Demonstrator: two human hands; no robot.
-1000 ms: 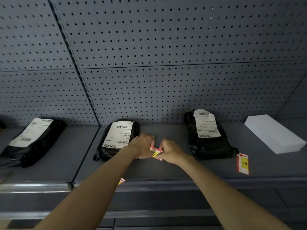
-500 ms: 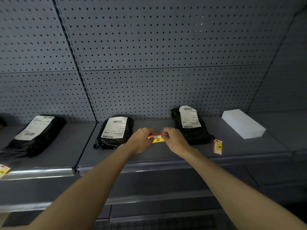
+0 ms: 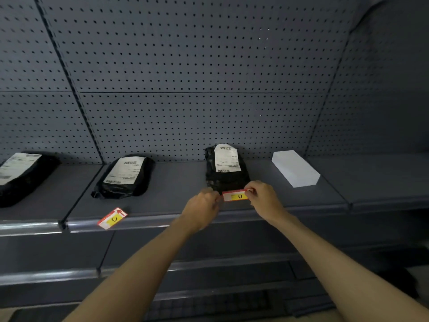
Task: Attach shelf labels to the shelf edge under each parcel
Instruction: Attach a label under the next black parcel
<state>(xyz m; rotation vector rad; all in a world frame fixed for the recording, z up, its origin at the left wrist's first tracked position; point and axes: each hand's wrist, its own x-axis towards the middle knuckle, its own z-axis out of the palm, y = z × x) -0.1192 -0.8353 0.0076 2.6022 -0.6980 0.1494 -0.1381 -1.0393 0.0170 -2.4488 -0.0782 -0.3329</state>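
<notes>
A red, white and yellow shelf label (image 3: 235, 195) is held flat between my left hand (image 3: 203, 206) and my right hand (image 3: 261, 197), each pinching one end. It hovers just in front of the right black parcel (image 3: 226, 169), above the shelf. Another label (image 3: 112, 218) lies tilted over the shelf's front edge (image 3: 148, 220), below the middle black parcel (image 3: 126, 175). A third black parcel (image 3: 19, 175) lies at the far left. All three parcels carry white shipping slips.
A white box (image 3: 294, 168) sits on the shelf to the right of the parcels. Grey pegboard (image 3: 197, 66) backs the shelf. A lower shelf rail (image 3: 46, 275) runs beneath.
Both hands carried the label rightward, from between the middle and right parcels to in front of the right parcel. The view shifted, and the tilted label at the shelf edge came into sight.
</notes>
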